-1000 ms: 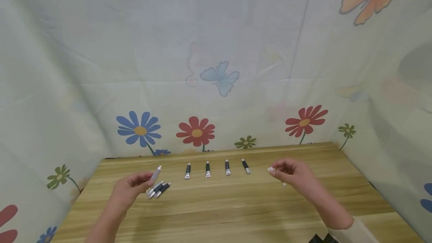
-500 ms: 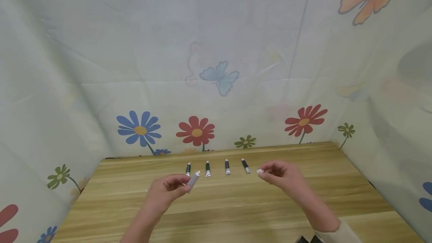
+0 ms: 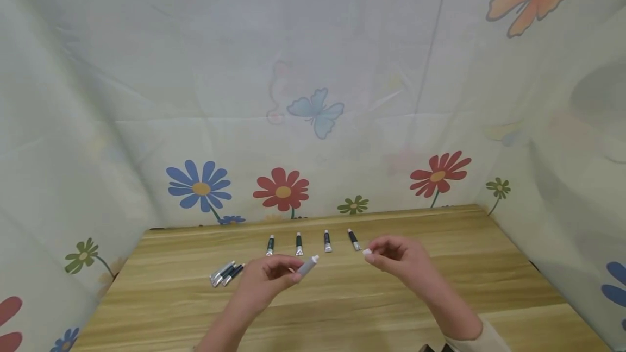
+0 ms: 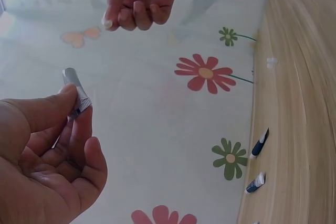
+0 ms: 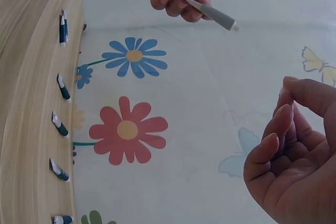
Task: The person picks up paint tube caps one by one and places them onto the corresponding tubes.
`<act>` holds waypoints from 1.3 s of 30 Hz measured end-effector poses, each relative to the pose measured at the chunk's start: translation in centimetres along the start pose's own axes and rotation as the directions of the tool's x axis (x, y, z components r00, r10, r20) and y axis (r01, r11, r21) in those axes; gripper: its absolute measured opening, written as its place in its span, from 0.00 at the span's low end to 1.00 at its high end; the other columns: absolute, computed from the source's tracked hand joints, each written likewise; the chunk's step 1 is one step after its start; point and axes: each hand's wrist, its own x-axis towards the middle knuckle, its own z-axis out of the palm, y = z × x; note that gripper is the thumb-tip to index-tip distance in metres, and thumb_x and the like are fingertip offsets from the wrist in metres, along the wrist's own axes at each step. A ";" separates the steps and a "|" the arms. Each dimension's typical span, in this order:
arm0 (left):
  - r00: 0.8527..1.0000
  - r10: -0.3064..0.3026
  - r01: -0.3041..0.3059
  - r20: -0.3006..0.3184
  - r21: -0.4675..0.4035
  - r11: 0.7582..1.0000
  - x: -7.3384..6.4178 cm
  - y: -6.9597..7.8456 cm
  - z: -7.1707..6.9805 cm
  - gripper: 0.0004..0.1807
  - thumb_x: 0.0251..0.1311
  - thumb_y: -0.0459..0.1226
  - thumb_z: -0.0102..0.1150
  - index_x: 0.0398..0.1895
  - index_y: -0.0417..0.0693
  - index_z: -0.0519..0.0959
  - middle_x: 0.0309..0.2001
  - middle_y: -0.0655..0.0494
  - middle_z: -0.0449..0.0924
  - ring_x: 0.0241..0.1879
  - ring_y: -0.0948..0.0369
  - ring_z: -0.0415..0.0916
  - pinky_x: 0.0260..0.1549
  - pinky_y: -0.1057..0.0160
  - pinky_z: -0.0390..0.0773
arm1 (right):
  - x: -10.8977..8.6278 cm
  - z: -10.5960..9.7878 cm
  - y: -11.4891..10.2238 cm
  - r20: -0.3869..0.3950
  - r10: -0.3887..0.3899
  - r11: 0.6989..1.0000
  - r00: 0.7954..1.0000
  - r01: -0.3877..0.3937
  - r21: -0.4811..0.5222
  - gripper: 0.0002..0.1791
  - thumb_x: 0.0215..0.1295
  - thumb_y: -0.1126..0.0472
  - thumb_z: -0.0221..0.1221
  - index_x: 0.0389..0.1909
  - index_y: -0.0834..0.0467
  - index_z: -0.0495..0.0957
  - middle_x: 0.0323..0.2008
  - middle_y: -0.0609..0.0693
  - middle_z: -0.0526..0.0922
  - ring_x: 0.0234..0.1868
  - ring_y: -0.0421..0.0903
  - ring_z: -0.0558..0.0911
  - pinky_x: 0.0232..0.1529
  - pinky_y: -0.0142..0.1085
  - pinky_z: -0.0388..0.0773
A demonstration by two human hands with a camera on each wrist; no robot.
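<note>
My left hand (image 3: 264, 281) pinches a pale grey paint tube (image 3: 307, 266) between thumb and fingers. The tube's narrow white tip points up and to the right, and its flat crimped end (image 4: 84, 104) shows in the left wrist view. Facing it from the right, my right hand (image 3: 405, 261) pinches a small white piece (image 3: 367, 252) at its fingertips; what kind of thing it is, I cannot tell. Both hands are above the table, with a gap between the tube and the white piece.
Several dark-labelled paint tubes (image 3: 327, 242) lie spaced in a row toward the back of the wooden table (image 3: 342, 308). A small pile of tubes (image 3: 226, 274) lies at the left. Small white bits (image 4: 271, 62) rest on the table. Flower-printed cloth (image 3: 235, 140) surrounds it.
My left hand has carried the grey tube to the right, away from the pile. My right hand has moved left with the white piece, so the hands are closer together.
</note>
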 end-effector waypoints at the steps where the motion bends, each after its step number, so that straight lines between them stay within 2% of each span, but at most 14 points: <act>1: 1.000 0.010 -0.010 0.003 0.006 1.000 0.0 0.1 0.1 0.13 0.61 0.36 0.71 0.48 0.43 0.87 0.43 0.48 0.88 0.38 0.60 0.80 0.39 0.67 0.83 | 0.0 0.1 -0.1 0.005 -0.012 1.000 1.000 0.012 -0.001 0.13 0.67 0.62 0.66 0.45 0.68 0.82 0.32 0.44 0.83 0.31 0.36 0.77 0.33 0.30 0.77; 12: 0.995 0.087 -0.089 0.047 0.026 0.996 -0.2 1.2 1.3 0.12 0.61 0.36 0.70 0.46 0.42 0.87 0.43 0.46 0.88 0.36 0.62 0.81 0.36 0.70 0.81 | -0.1 1.5 -0.9 0.043 -0.068 0.997 0.997 0.070 -0.026 0.12 0.67 0.60 0.67 0.44 0.66 0.83 0.31 0.46 0.83 0.30 0.36 0.77 0.32 0.29 0.78; 17: 0.992 0.117 -0.118 0.053 0.035 0.992 -0.2 1.4 1.8 0.11 0.61 0.37 0.70 0.45 0.43 0.87 0.44 0.46 0.89 0.36 0.62 0.81 0.36 0.71 0.81 | 0.0 2.4 -1.1 0.088 -0.104 0.995 0.991 0.105 0.001 0.12 0.67 0.60 0.66 0.43 0.67 0.83 0.30 0.45 0.82 0.29 0.35 0.76 0.32 0.29 0.78; 23: 0.992 0.110 -0.112 0.058 0.047 0.993 -0.3 1.6 2.1 0.10 0.62 0.37 0.70 0.45 0.44 0.87 0.43 0.47 0.89 0.35 0.61 0.80 0.35 0.71 0.79 | 0.1 3.3 -0.9 0.108 -0.122 0.992 0.987 0.119 0.034 0.12 0.67 0.61 0.66 0.43 0.68 0.82 0.31 0.43 0.82 0.30 0.34 0.77 0.34 0.28 0.80; 31: 0.992 0.111 -0.115 0.057 0.070 0.991 -0.5 1.7 2.6 0.09 0.62 0.38 0.70 0.44 0.46 0.88 0.42 0.49 0.89 0.36 0.61 0.78 0.33 0.70 0.78 | -0.1 3.6 -0.9 0.136 -0.093 0.996 0.986 0.089 0.032 0.12 0.67 0.60 0.66 0.43 0.66 0.82 0.33 0.51 0.83 0.31 0.35 0.78 0.36 0.29 0.79; 39: 0.988 0.138 -0.143 0.067 0.081 0.986 -0.6 1.5 3.1 0.10 0.62 0.39 0.70 0.44 0.47 0.87 0.44 0.50 0.88 0.38 0.62 0.80 0.37 0.71 0.79 | 0.0 3.4 -0.4 0.155 -0.116 0.993 0.981 0.108 0.056 0.13 0.68 0.61 0.65 0.43 0.68 0.80 0.32 0.43 0.81 0.31 0.34 0.78 0.35 0.28 0.78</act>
